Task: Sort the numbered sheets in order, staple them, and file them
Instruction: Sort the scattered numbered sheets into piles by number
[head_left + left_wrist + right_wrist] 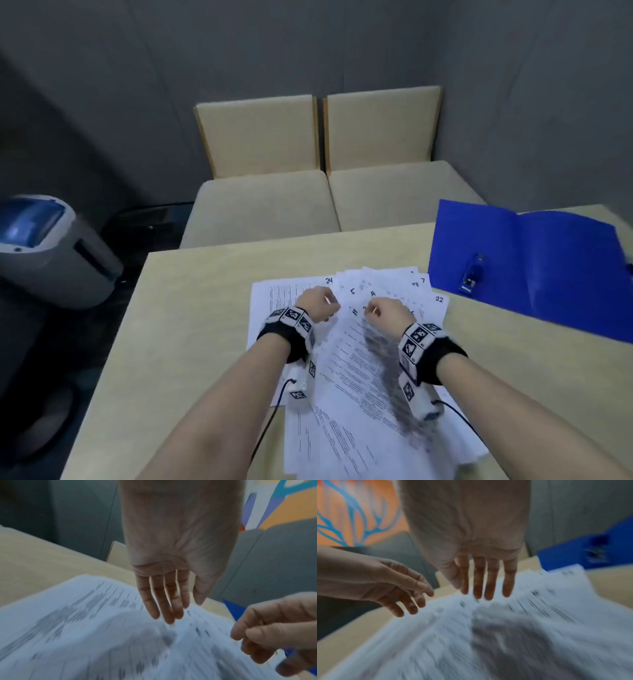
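Observation:
Several white printed sheets (356, 359) with handwritten numbers such as 24, 5, 4 and 22 lie fanned out in a loose pile on the beige table (191, 325). My left hand (320, 303) and right hand (383, 310) hover side by side over the pile's far part and hold nothing. In the left wrist view the left hand's fingers (164, 601) hang straight just above the blurred sheets (85, 628). The right hand's fingers (486, 581) point straight down at the sheets (522, 635). An open blue folder (548, 267) lies at the right with a blue stapler (472, 274) on it.
Two beige cushioned seats (260, 202) stand against the table's far edge. A grey and blue machine (44, 246) sits on the floor to the left. Bare tabletop shows left of the pile and between the pile and the folder.

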Motion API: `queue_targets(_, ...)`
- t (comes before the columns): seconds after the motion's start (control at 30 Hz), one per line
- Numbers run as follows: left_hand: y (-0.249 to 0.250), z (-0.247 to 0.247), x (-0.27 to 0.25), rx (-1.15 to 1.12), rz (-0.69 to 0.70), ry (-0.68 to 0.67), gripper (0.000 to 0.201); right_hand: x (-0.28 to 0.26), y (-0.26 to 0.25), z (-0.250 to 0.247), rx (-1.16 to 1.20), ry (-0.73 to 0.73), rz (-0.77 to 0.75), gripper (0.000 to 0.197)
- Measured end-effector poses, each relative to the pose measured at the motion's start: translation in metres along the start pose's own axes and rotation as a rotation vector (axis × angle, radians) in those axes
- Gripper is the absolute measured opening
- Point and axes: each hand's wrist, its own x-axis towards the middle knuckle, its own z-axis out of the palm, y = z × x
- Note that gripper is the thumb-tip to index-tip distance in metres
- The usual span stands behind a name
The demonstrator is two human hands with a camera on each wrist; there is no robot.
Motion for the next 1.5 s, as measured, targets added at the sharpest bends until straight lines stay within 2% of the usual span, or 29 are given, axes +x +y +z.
queue_targets(0.07,-0.009,0.017,0.001,0.044,-0.077,-0.027,0.028,-0.006,0.014,0.016,-0.064,-0.045,0.124,0.020)
queue_targets(0.13,-0.018,0.037,-0.003,0.034,-0.139,-0.060,0.036,-0.016,0.029,0.035,-0.119,-0.104,0.204,0.032)
queue_targets(0.23,-0.024,0.054,-0.007,-0.030,-0.165,-0.053,0.040,-0.024,0.035,0.049,-0.198,-0.135,0.216,0.043)
queue_targets(0.3,-0.024,0.061,-0.011,-0.076,-0.161,-0.008,0.031,-0.026,0.037,0.052,-0.215,-0.144,0.202,0.047)
queue_targets(0.37,-0.022,0.065,-0.018,-0.064,-0.142,0.095,0.022,-0.024,0.042,0.048,-0.116,-0.164,0.197,0.052)
queue_targets(0.47,-0.019,0.060,-0.022,0.009,-0.045,0.149,0.029,-0.015,0.052,0.032,0.118,-0.067,0.210,0.058)
queue_targets(0.53,-0.016,0.055,-0.023,0.060,0.036,0.121,0.032,-0.007,0.058,0.021,0.213,0.011,0.218,0.053)
queue_targets(0.63,-0.011,0.051,-0.019,0.157,0.144,0.077,0.022,0.006,0.063,0.019,0.220,0.023,0.188,0.018)
queue_targets(0.67,-0.011,0.051,-0.018,0.184,0.165,0.068,0.022,0.007,0.062,0.018,0.212,0.041,0.170,0.019)
queue_targets(0.77,-0.010,0.052,-0.016,0.196,0.149,0.051,0.026,0.006,0.061,0.017,0.244,0.088,0.087,0.049)
queue_targets(0.87,-0.010,0.051,-0.016,0.169,0.149,0.036,0.029,0.007,0.062,0.013,0.243,0.051,0.021,0.050)
queue_targets(0.93,-0.012,0.050,-0.013,0.147,0.105,0.031,0.031,0.012,0.066,0.013,0.224,0.048,-0.006,0.035)
queue_targets(1.0,-0.014,0.047,-0.009,0.131,0.015,0.026,0.039,0.015,0.068,0.010,0.221,0.047,-0.047,0.009)
queue_targets(1.07,-0.021,0.044,-0.004,0.062,-0.074,0.003,0.053,0.016,0.073,0.007,0.200,0.024,-0.065,0.014)
queue_targets(1.1,-0.024,0.043,-0.003,0.039,-0.100,-0.008,0.053,0.015,0.077,0.004,0.157,0.011,-0.073,0.011)
queue_targets(1.17,-0.029,0.042,-0.002,0.038,-0.112,-0.007,0.041,0.012,0.090,0.000,0.072,0.006,-0.091,0.005)
queue_targets(1.23,-0.035,0.042,-0.003,0.001,-0.108,0.023,0.025,0.007,0.107,-0.007,0.057,0.032,-0.052,0.010)
queue_targets(1.3,-0.040,0.043,-0.006,-0.060,-0.119,0.052,0.023,0.001,0.126,-0.014,0.078,0.099,0.024,0.018)
queue_targets(1.37,-0.043,0.043,-0.009,-0.083,-0.128,0.069,0.020,-0.006,0.144,-0.019,0.122,0.141,0.099,0.013)
queue_targets(1.43,-0.048,0.046,-0.010,-0.099,-0.141,0.104,0.017,-0.012,0.159,-0.024,0.177,0.117,0.122,0.012)
queue_targets(1.5,-0.052,0.048,-0.011,-0.128,-0.155,0.152,0.016,-0.015,0.171,-0.026,0.228,0.035,0.072,0.014)
